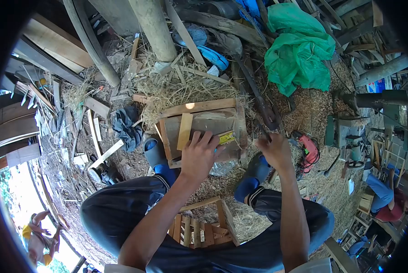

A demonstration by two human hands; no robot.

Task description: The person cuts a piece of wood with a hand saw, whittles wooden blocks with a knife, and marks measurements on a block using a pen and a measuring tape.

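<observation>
A low wooden work block (208, 122) with a wood-framed top sits between the person's feet. On its left part lies a short light wood piece (184, 131). My left hand (200, 152) is over the block's front part, fingers bent, against the lower end of that piece. A yellow tape measure (226, 137) shows beside its fingertips; the underside of the hand is hidden. To the right of the block, my right hand (275, 148) is closed around a thin dark tool (263, 130), whose kind I cannot make out.
A red power tool (309, 154) lies right of my right hand. Dark cloth (127, 128) is on the ground at left. Behind are straw, a post (154, 32) and a green plastic bag (299, 50). Other people are at the far left and far right.
</observation>
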